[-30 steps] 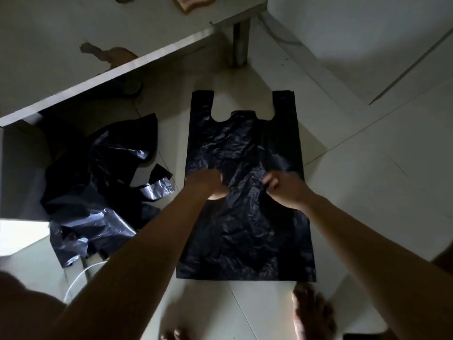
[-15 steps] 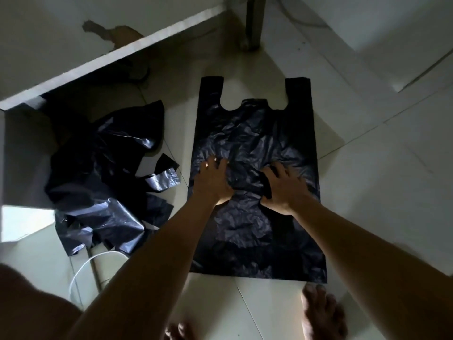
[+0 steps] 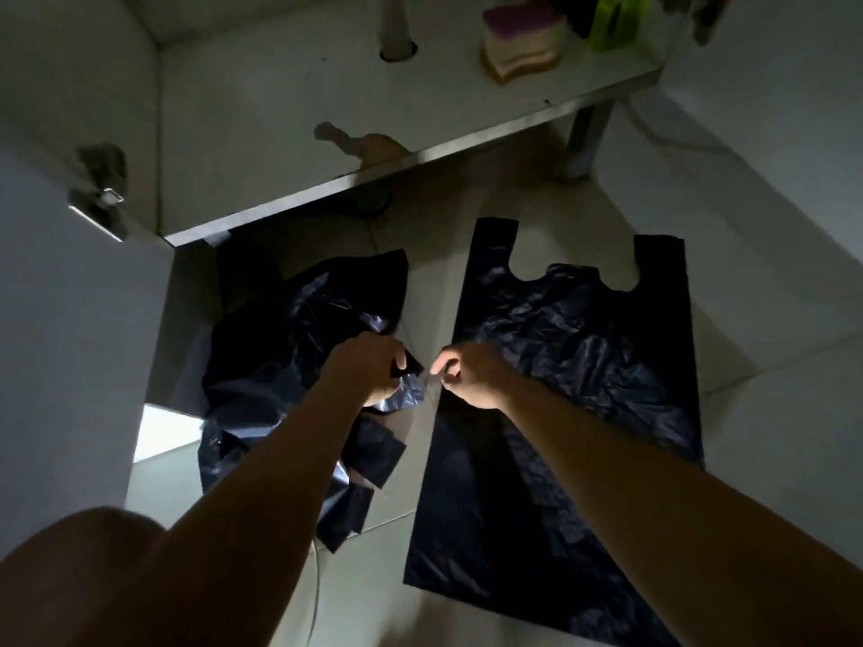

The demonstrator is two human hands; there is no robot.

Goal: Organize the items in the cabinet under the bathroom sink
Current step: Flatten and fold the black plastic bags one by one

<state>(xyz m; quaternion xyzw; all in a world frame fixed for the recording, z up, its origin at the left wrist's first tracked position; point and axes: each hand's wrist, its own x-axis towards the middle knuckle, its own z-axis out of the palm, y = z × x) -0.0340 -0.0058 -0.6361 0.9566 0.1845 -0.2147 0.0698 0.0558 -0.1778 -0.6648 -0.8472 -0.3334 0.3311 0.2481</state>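
A black plastic bag (image 3: 597, 366) lies flat on the tiled floor, handles pointing away from me. Left of it sits a crumpled heap of black bags (image 3: 289, 347), partly under the cabinet's bottom shelf (image 3: 373, 175). My left hand (image 3: 369, 371) grips a crumpled bag piece at the heap's right edge. My right hand (image 3: 471, 375) has curled fingers and pinches the same piece, just off the flat bag's left edge.
On the shelf stand a white pipe (image 3: 397, 30), stacked sponges (image 3: 523, 44) and a green bottle (image 3: 616, 16). The open cabinet door (image 3: 70, 319) stands at the left. A metal leg (image 3: 583, 137) and a thin white cord (image 3: 317, 581) are on the floor.
Both hands left the flat bag, where they pressed it smooth, and moved left to the crumpled heap, taking hold of a bag piece. The view tilted up toward the shelf.
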